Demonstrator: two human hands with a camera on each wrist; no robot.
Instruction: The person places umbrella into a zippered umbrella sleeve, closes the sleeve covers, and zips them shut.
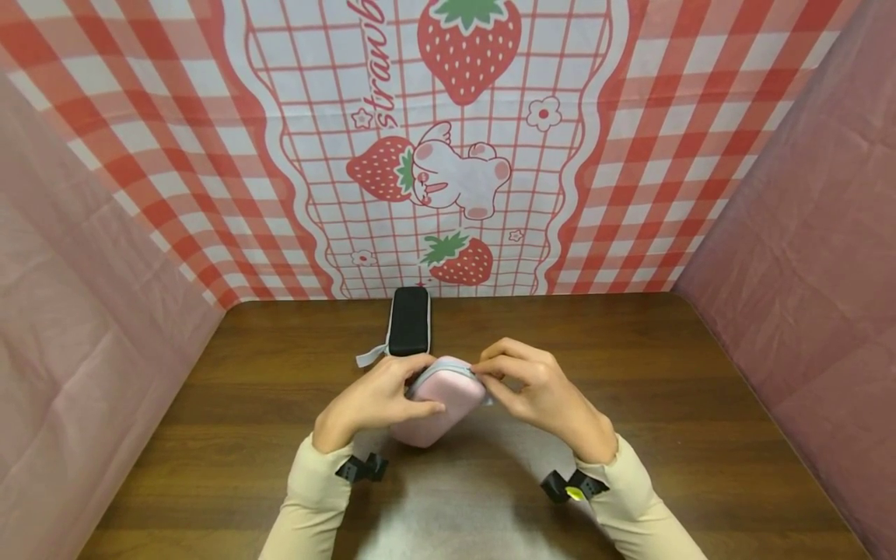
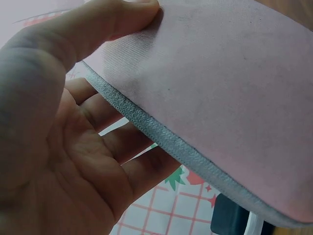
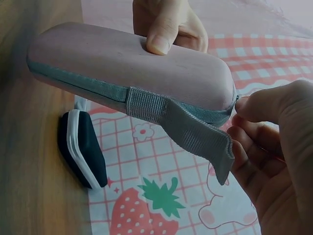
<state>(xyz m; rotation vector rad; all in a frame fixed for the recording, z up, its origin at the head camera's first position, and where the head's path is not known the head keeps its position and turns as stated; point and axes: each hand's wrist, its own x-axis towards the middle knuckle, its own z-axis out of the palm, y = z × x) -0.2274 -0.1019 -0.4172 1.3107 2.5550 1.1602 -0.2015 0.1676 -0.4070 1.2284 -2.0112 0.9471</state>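
A pink zippered case [image 1: 437,404] with a grey zip band is held up over the table, tilted. My left hand [image 1: 374,400] grips its left side, the thumb [image 2: 132,14] lying on the pink face and the fingers behind. At the case's upper right corner, my right hand [image 1: 535,381] pinches the zip pull between thumb and fingertips; the pull itself is mostly hidden. From the case's side hangs a grey fabric strap [image 3: 195,132], close by the right fingers in the right wrist view.
A black zippered case [image 1: 409,320] with a pale zip edge and a grey strap [image 1: 369,356] lies on the wooden table [image 1: 280,412] near the back. Behind it hangs a strawberry-print cloth [image 1: 434,194]. Pink cloth walls [image 1: 805,257] flank both sides.
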